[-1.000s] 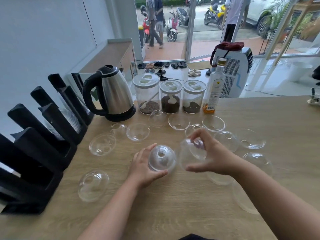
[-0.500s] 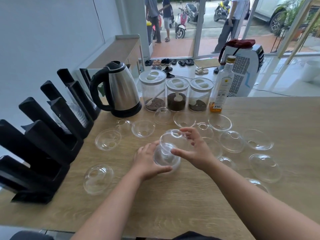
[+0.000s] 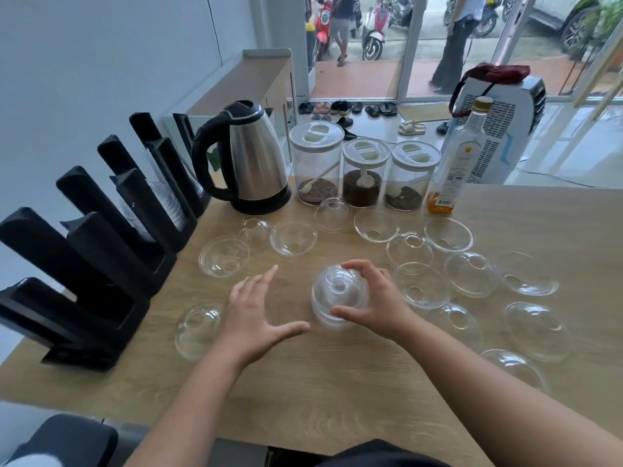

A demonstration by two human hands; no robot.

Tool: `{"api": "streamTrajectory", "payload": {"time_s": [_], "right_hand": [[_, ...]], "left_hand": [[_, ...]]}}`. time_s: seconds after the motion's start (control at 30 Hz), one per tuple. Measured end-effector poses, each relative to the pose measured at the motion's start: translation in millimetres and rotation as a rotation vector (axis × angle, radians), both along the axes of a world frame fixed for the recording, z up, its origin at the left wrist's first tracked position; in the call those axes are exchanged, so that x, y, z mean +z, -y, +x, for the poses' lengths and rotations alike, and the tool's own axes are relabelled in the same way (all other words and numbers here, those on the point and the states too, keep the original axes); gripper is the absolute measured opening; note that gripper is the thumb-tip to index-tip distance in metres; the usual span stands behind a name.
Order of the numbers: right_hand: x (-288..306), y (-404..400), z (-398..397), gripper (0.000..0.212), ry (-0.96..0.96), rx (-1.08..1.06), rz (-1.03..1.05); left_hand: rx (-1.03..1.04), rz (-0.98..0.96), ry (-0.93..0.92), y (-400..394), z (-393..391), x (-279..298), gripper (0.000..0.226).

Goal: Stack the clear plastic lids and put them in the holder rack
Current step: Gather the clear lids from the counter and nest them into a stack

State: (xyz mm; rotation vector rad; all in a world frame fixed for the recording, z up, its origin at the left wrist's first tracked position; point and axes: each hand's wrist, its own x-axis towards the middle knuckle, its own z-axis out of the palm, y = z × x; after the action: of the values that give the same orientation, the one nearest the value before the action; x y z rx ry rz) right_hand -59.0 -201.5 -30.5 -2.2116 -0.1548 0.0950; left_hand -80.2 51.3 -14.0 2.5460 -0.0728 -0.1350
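A small stack of clear dome lids (image 3: 337, 294) stands dome-up on the wooden table (image 3: 337, 382), near its middle. My right hand (image 3: 377, 298) grips the stack, thumb on the near side and fingers over the top. My left hand (image 3: 256, 315) hovers just left of the stack, fingers spread, holding nothing. Several more clear lids lie scattered around, such as one (image 3: 224, 256) at the left, one (image 3: 197, 326) by my left wrist and one (image 3: 536, 325) at the right. The black holder rack (image 3: 101, 251) runs along the table's left edge.
A steel kettle (image 3: 253, 163) stands at the back left. Three jars (image 3: 364, 171) and a bottle (image 3: 458, 160) line the back edge. A white appliance (image 3: 502, 129) sits on the floor behind. Some rack slots hold stacked clear cups (image 3: 165, 200).
My right hand brought a lid over and set it down onto the lid my left hand held. My left hand then let go and moved off to the left.
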Motion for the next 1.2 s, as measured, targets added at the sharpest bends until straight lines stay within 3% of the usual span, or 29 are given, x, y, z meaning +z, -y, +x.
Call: {"api": "streamTrajectory", "payload": {"time_s": [0.1,0.2,0.3,0.43,0.5,0.6,0.87,1.07,1.2], "right_hand": [[5.1,2.9,-0.4,0.089,-0.017,0.008,0.062],[17.6,12.9,-1.8,0.083,0.034,-0.042,0.119],[33.1,41.8,3.2,0.065,0.047,-0.028,-0.076],[44.0,77.6,17.1,0.102,-0.233,0.044,-0.545],[43.1,83.8,19.6,0.116,-0.315,0.007,-0.636],[35.0,84.5,18.6,0.121,-0.345,-0.035,-0.673],[23.2,69.1,15.3,0.096,-0.235,-0.124,-0.535],[28.1,61.5,4.7,0.094,-0.202,-0.071,-0.136],[19.1,59.3,-6.9,0.08,-0.098,-0.118,0.118]], "left_hand": [[0.12,0.106,0.131,-29.3,-12.3,2.8,0.089],[0.233,0.193,0.151,-60.4,-22.5,5.1,0.078],[0.298,0.279,0.002,-88.6,-31.4,6.6,0.09],[0.31,0.229,-0.195,-107.5,-33.2,2.6,0.116],[0.327,0.172,-0.229,-106.4,-32.1,0.1,0.121],[0.329,0.115,-0.224,-100.2,-30.6,-6.5,0.119],[0.288,0.005,-0.144,-82.6,-26.7,-22.0,0.097],[0.277,0.0,-0.088,-68.8,-20.5,-32.4,0.094],[0.273,-0.143,0.029,-52.1,-21.2,-28.0,0.09]]}}
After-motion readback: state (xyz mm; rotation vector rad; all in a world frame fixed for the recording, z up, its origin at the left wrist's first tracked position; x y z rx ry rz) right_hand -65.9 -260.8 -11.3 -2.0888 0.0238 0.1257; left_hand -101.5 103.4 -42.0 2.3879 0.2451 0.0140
